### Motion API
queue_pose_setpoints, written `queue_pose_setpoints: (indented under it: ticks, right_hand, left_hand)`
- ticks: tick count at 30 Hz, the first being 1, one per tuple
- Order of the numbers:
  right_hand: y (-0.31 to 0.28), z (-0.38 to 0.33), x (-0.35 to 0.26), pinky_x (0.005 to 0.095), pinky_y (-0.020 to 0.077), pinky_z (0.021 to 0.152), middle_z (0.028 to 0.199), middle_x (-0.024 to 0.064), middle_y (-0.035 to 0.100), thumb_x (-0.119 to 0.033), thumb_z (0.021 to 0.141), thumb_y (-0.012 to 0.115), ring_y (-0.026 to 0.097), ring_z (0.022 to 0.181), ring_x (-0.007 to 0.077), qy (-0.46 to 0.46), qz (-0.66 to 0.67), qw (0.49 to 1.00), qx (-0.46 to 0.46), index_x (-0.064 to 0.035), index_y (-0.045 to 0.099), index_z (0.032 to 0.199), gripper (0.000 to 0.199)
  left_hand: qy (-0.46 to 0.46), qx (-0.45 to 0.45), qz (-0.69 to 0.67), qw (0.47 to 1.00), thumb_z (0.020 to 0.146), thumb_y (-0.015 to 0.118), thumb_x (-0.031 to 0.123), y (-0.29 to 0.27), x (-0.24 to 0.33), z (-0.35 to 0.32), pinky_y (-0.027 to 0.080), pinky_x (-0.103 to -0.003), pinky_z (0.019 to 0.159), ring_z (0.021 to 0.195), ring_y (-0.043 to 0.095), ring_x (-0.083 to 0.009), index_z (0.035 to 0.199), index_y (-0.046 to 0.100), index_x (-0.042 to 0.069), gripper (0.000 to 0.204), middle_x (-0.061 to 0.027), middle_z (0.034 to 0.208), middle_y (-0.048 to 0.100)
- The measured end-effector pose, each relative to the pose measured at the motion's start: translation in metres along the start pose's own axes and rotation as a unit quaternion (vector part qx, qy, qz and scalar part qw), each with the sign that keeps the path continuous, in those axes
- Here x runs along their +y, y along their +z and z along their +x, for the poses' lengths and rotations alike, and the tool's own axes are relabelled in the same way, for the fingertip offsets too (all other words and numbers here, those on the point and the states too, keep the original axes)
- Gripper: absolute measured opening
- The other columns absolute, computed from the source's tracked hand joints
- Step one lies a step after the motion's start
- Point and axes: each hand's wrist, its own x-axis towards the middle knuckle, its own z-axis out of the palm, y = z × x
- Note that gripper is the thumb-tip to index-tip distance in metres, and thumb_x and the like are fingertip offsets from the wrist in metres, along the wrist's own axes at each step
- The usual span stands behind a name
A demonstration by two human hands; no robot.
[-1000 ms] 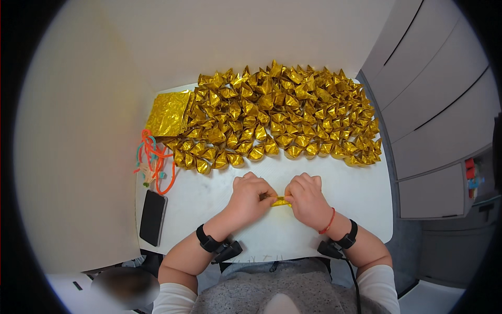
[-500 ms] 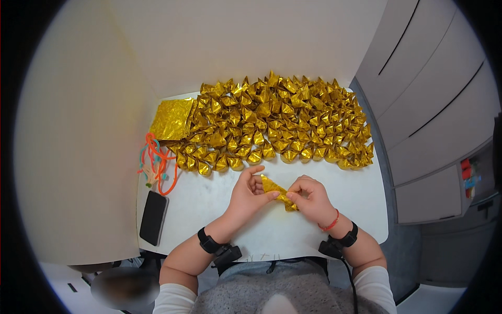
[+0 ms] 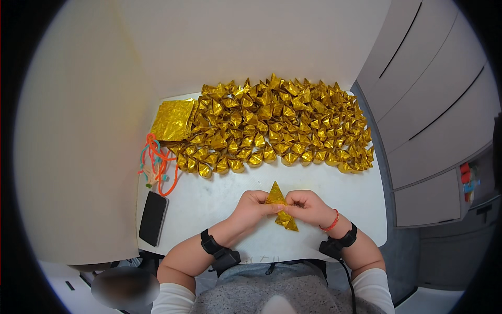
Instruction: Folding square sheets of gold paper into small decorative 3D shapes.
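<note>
Gold foil piece (image 3: pixel 275 194): where do you have it?

Between my two hands, over the middle of the desk (image 3: pixel 348 193), closer to the near edge than to the far one. One pointed tip aims at the far edge, and the other end spreads toward the near edge. I can't tell whether it touches the desk.

And your grip?

My left hand (image 3: pixel 254 210) is nearly closed, its thumb lying over the foil's middle. My right hand (image 3: pixel 311 208) is curled too, thumb and finger pinching the foil just beside the left thumb.

What lies around?

Folded gold pieces (image 3: pixel 290 133) in crowded rows along the far edge. A stack of gold sheets (image 3: pixel 173 119) sits at the far left corner, orange cords (image 3: pixel 151 137) below it, and a dark phone (image 3: pixel 153 218) by the left edge.
</note>
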Motion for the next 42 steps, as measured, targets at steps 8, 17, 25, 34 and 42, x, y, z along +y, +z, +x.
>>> queue_pose_setpoints:
  ticks: [8,17,25,34,42]
  right_hand:
    - [0.004,-0.001,-0.002,0.0219,0.0422,0.062,0.077,-0.0039,0.056,-0.008,0.095,0.062,0.05,0.068,0.0041,0.025,0.103,0.993,-0.047,-0.0032,0.06,0.084,0.012]
    - [0.003,-0.001,0.001,0.0212,0.0437,0.062,0.077,-0.0034,0.059,-0.009,0.095,0.063,0.054,0.068,0.0046,0.06,0.152,0.982,-0.093,-0.0049,0.062,0.085,0.011]
    - [0.001,-0.001,0.002,0.0208,0.0443,0.062,0.077,-0.0033,0.06,-0.011,0.095,0.062,0.055,0.068,0.0041,0.062,0.137,0.984,-0.094,-0.0048,0.062,0.085,0.012]
    - [0.003,0.0,0.006,0.0199,0.0435,0.062,0.078,-0.0037,0.06,-0.012,0.096,0.062,0.054,0.068,0.0038,0.077,0.169,0.982,-0.043,-0.0065,0.061,0.085,0.013]
    - [0.007,0.0,0.007,0.0202,0.0416,0.061,0.077,-0.0036,0.06,-0.014,0.098,0.062,0.053,0.068,0.0038,0.056,0.136,0.986,-0.075,-0.007,0.061,0.088,0.012]
  left_hand:
    - [0.012,-0.024,-0.085,0.996,0.093,0.07,0.013,-0.002,-0.009,0.003,0.049,-0.025,0.075,0.081,0.063,-0.0092,0.095,0.074,-0.003,0.016,-0.0055,0.091,0.073]
    - [0.087,-0.064,-0.024,0.994,0.095,0.065,0.011,-0.012,-0.012,0.001,0.045,-0.023,0.072,0.082,0.06,-0.0082,0.09,0.072,-0.005,0.018,-0.0027,0.09,0.068]
    - [0.086,-0.058,0.046,0.994,0.096,0.064,0.014,-0.01,0.002,-0.002,0.045,-0.028,0.075,0.084,0.06,-0.0121,0.088,0.071,-0.006,0.022,-0.0059,0.091,0.066]
    - [0.125,-0.041,0.089,0.987,0.103,0.059,0.023,-0.002,-0.003,-0.002,0.044,-0.025,0.069,0.077,0.056,-0.0089,0.093,0.069,-0.002,0.028,-0.0018,0.087,0.064]
    - [0.083,-0.065,0.032,0.994,0.102,0.062,0.026,0.0,-0.001,-0.003,0.043,-0.021,0.062,0.071,0.054,-0.004,0.096,0.069,0.0,0.027,0.0022,0.079,0.063]
